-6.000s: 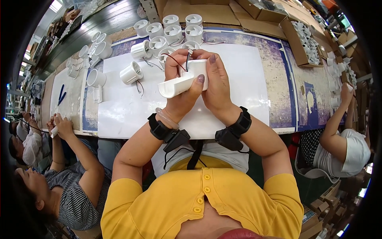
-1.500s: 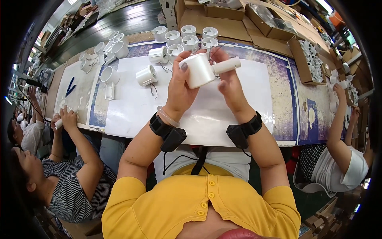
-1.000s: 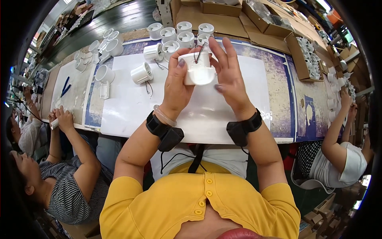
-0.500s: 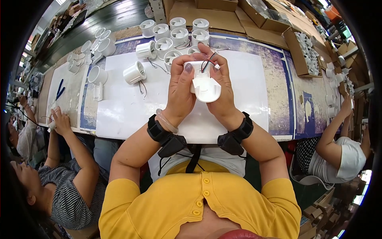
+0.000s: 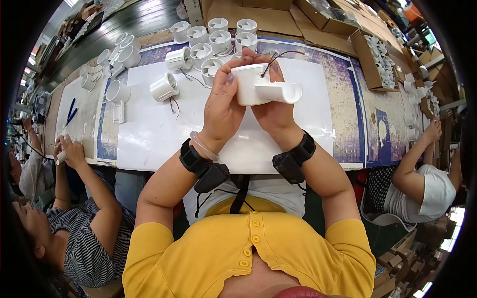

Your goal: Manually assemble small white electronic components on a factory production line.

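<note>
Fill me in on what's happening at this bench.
A person in a yellow top holds a white plastic fan housing with dark wires in both hands, left hand on its side, right hand beneath. More white housings sit in rows on the white table sheet. Co-workers sit either side.

Packages only, no labels, signs or screens legible. Flat brown cardboard boxes [image 5: 268, 17] lie along the far worktop edge, beyond both hands. Open brown cardboard tray [image 5: 375, 62], up and right of the right hand [image 5: 271, 111], holds rows of small white parts. More brown cartons [image 5: 405, 258] sit at floor level, lower right.
</note>
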{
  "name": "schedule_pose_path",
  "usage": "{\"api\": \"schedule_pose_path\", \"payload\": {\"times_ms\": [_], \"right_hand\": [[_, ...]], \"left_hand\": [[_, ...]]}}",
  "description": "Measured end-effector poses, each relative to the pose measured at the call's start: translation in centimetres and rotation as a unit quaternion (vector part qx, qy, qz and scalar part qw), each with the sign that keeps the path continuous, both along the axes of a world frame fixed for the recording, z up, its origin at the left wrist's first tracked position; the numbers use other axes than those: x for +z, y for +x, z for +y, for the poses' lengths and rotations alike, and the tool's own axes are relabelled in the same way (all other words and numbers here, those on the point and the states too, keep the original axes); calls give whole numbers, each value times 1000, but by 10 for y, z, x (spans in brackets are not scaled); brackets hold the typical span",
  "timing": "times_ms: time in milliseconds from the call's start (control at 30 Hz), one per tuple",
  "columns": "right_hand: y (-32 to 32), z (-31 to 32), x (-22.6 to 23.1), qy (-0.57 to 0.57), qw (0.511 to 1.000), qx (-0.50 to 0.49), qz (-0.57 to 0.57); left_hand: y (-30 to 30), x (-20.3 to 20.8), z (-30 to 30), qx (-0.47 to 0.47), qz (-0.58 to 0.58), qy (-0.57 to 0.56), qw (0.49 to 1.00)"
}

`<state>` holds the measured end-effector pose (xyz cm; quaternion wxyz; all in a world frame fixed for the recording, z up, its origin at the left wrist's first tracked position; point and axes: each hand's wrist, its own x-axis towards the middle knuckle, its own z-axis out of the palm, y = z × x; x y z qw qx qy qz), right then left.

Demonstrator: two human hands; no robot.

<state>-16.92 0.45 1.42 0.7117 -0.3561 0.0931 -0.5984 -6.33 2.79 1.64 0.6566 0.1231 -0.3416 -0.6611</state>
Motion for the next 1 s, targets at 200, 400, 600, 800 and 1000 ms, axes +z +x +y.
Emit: {"api": "schedule_pose_path", "payload": {"times_ms": [200, 400, 600, 800, 1000], "right_hand": [[1, 5, 0, 23, 1000, -11, -4], [-5, -8, -2, -89, 986, -87, 108], [2, -1, 0, -266, 885, -233, 302], [11, 10, -5, -179, 925, -249, 225], [6, 6, -7, -204, 901, -297, 241]], "left_hand": [[1, -11, -4, -11, -7, -24, 1000], [-3, -4, -6, 5, -22, 4, 1000], [-2, -3, -2, 44, -76, -3, 996], [-1, -8, 0, 35, -88, -6, 995], [-7, -13, 0, 39, -109, 26, 993]]}}
